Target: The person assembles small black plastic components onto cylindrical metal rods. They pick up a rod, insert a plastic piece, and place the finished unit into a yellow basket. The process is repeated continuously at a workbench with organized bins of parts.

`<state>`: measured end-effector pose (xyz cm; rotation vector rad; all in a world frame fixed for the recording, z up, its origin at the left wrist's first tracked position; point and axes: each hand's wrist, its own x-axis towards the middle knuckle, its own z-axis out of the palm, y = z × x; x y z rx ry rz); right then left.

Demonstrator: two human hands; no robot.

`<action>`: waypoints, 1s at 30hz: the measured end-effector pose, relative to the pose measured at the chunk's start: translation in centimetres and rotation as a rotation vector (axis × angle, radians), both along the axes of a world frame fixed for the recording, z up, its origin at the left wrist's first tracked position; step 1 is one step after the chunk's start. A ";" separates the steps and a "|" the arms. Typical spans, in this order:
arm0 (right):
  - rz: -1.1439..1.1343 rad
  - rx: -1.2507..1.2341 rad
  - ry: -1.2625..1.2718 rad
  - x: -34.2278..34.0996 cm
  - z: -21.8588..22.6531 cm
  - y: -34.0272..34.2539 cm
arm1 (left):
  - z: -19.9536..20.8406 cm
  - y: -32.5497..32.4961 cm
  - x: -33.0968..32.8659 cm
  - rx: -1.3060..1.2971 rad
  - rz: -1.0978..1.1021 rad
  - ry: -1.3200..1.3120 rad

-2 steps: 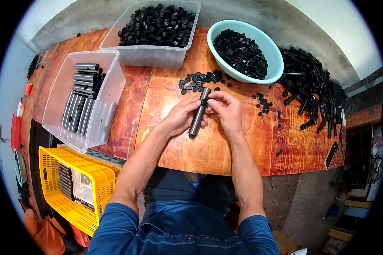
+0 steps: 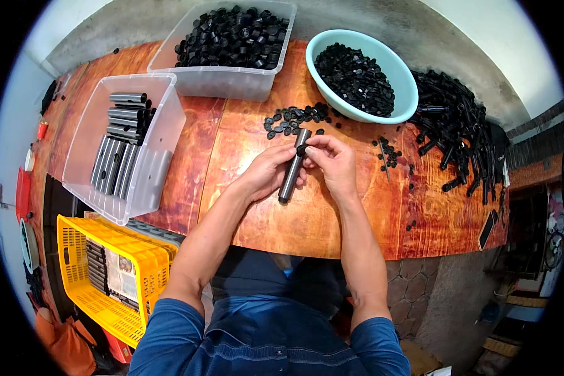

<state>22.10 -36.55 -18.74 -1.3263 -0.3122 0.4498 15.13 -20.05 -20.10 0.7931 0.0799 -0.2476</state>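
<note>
My left hand (image 2: 267,170) is closed round a dark metal tube (image 2: 288,182) above the table, its thumb on the near side and fingertips showing past the far side. The tube tilts, with its upper end away from me. My right hand (image 2: 333,161) pinches a small black part (image 2: 301,150) with thumb and forefinger against the tube's side, near its upper half. Whether that part sits in a hole of the tube is hidden by the fingers. Just beyond the tube lie several loose black oval pieces (image 2: 287,119).
A clear bin (image 2: 81,169) of tubes stands left; another clear bin (image 2: 232,81) of black caps is behind it. A light-blue basin (image 2: 363,116) holds small black pieces. Black rod-like parts (image 2: 457,125) are heaped right. A yellow crate (image 2: 116,313) stands lower left. A thin rod (image 2: 384,160) lies among small pieces.
</note>
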 end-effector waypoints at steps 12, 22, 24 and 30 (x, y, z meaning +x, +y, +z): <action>0.006 -0.064 -0.005 -0.1 0.3 0.2 | -0.4 0.2 0.0 0.070 -0.017 0.026; -0.067 -0.024 -0.098 -0.9 0.0 0.9 | -0.2 0.2 -0.1 0.108 0.006 0.018; -0.070 -0.006 -0.095 -1.2 0.3 1.0 | -0.3 0.1 -0.1 0.106 0.018 0.022; -0.081 0.001 -0.070 -1.0 -0.2 0.9 | -0.4 0.2 0.0 0.105 0.022 -0.015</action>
